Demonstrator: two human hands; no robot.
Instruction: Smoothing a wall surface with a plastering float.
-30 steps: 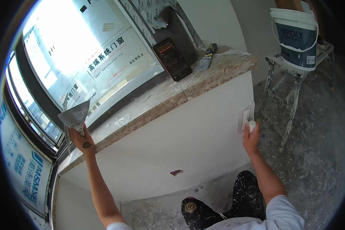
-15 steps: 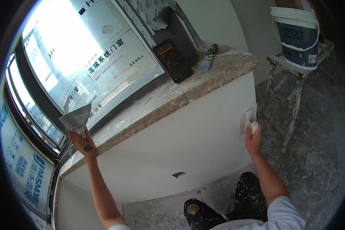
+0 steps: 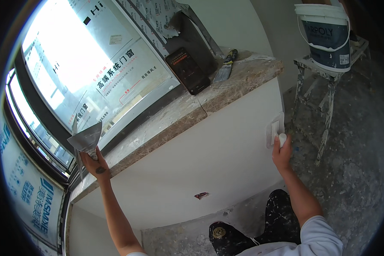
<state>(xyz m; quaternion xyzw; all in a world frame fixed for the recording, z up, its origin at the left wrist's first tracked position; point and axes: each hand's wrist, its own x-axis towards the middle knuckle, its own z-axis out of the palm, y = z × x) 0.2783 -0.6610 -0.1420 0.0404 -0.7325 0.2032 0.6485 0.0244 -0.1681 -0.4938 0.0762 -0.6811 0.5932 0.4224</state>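
Note:
My left hand (image 3: 94,162) is wrapped round the handle of a wide putty knife (image 3: 86,137), its blade pointing up, in front of the window. A thin flat metal blade (image 3: 78,158), seen nearly edge-on, stands beside it; whether my fingers hold that too I cannot tell. On the right, my right hand (image 3: 281,154) grips the white handle of a pale, see-through trowel (image 3: 269,133). Its plate lies against the white wall (image 3: 226,149) below the sill, close to the wall's right-hand edge.
A phone (image 3: 187,70) leans on the window frame upon the stone sill (image 3: 162,123), near a scraper (image 3: 224,68). Back right, a bucket (image 3: 326,38) stands on a splattered stool (image 3: 328,91). The wall has a small hole (image 3: 202,196) low down.
My view has shifted slightly, so the sill, phone and bucket sit a little further left. Both hands keep their grips, and the trowel stays near the wall's right edge.

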